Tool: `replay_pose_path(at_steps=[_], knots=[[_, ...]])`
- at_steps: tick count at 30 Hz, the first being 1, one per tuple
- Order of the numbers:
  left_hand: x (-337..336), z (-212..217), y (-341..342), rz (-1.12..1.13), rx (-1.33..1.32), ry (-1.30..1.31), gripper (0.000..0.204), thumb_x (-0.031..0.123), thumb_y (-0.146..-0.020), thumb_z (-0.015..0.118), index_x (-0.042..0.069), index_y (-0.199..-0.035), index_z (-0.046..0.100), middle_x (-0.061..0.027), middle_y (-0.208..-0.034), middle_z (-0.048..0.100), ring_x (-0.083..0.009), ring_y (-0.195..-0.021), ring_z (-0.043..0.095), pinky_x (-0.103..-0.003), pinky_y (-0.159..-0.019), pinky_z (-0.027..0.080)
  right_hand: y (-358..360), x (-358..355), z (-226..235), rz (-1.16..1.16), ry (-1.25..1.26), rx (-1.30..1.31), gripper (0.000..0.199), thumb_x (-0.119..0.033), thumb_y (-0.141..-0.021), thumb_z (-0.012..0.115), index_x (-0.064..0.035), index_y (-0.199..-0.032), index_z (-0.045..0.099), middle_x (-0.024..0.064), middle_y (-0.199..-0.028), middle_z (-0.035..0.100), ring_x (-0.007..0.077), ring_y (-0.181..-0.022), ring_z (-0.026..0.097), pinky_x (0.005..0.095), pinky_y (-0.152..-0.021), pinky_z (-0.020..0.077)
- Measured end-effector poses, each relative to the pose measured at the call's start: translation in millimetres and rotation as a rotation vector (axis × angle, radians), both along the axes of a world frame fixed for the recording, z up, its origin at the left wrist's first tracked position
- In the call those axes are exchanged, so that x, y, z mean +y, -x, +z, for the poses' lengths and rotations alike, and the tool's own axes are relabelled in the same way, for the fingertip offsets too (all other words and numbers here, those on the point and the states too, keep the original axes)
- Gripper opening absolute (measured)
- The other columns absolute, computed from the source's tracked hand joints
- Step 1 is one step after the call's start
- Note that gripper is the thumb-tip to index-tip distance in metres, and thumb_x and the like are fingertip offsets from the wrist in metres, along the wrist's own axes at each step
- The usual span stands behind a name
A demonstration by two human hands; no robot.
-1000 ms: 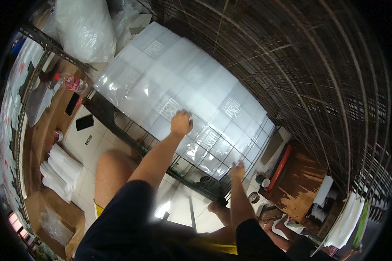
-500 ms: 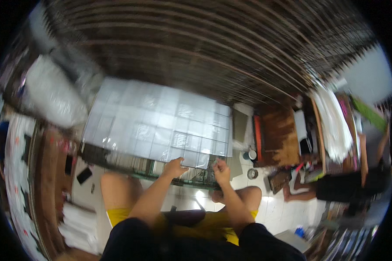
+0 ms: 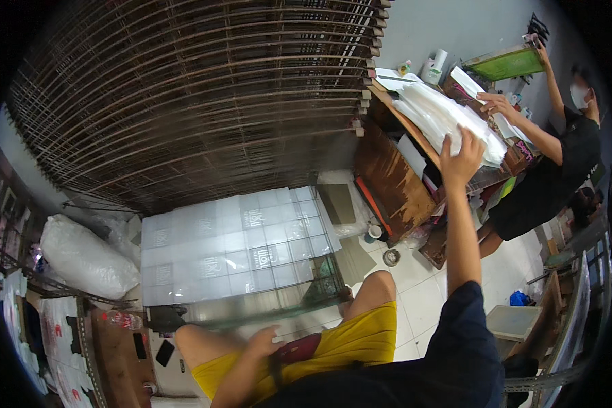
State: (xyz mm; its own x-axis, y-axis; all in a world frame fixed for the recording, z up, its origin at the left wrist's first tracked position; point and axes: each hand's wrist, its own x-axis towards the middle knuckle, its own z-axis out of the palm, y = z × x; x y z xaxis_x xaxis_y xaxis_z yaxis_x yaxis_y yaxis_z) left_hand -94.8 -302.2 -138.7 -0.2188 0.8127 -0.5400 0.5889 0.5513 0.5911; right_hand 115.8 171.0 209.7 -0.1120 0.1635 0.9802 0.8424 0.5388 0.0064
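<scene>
My right arm is stretched out to the right, and my right hand (image 3: 464, 160), fingers apart, is over the near edge of a pile of thin white plastic sheets (image 3: 428, 112) on the workbench. Whether a fingertip touches the pile I cannot tell. Low above my lap, my left hand (image 3: 262, 342) is slightly blurred, its fingers loosely apart and nothing seen in them. In front of my knees, printed translucent plastic sheets (image 3: 217, 231) lie in overlapping rows on a wire rack (image 3: 323, 268).
Across the bench a co-worker (image 3: 547, 156) has one hand by the pile and the other raised at a green-meshed frame (image 3: 506, 64). Tiers of wire racks (image 3: 204, 102) rise ahead. A stuffed clear plastic sack (image 3: 85, 255) lies left. A phone (image 3: 164, 352) and a cup (image 3: 374, 233) are lower down.
My right hand has left the near edge of the printed sheets for the white pile at right. My left hand has drawn back to my lap. The view has swung right.
</scene>
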Motion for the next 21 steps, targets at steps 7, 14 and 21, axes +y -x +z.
replay_pose_path(at_steps=[7, 14, 21], knots=[[-15.4, -5.4, -7.1, -0.003, 0.231, -0.141, 0.057, 0.044, -0.075, 0.062, 0.014, -0.122, 0.049, -0.0102, -0.099, 0.063, -0.0280, -0.089, 0.061, -0.039, -0.078, 0.049, 33.2, 83.0, 29.9, -0.301, 0.210, -0.270, 0.054, -0.022, -0.073, 0.065, -0.0178, -0.123, 0.047, 0.0089, -0.131, 0.042, 0.0290, -0.124, 0.035, 0.0427, -0.098, 0.0324], [-15.9, -12.4, -8.5, 0.088, 0.230, -0.278, 0.046, 0.036, -0.075, 0.061, 0.014, -0.115, 0.053, -0.0153, -0.095, 0.062, -0.0345, -0.092, 0.058, -0.045, -0.077, 0.047, -60.5, 273.0, -29.3, -0.362, 0.440, -0.473, 0.054, -0.037, -0.085, 0.049, -0.0030, -0.127, 0.043, 0.0195, -0.114, 0.056, 0.0348, -0.100, 0.056, 0.0449, -0.084, 0.0441], [-29.4, -3.7, -18.3, 0.067, 0.246, -0.206, 0.044, 0.027, -0.071, 0.065, 0.010, -0.110, 0.054, -0.0157, -0.093, 0.061, -0.0335, -0.091, 0.058, -0.044, -0.072, 0.048, 2.8, 126.5, 35.5, -0.412, 0.385, -0.541, 0.026, -0.023, -0.081, 0.050, -0.0049, -0.095, 0.060, 0.0141, -0.092, 0.062, 0.0319, -0.089, 0.060, 0.0438, -0.076, 0.0475]])
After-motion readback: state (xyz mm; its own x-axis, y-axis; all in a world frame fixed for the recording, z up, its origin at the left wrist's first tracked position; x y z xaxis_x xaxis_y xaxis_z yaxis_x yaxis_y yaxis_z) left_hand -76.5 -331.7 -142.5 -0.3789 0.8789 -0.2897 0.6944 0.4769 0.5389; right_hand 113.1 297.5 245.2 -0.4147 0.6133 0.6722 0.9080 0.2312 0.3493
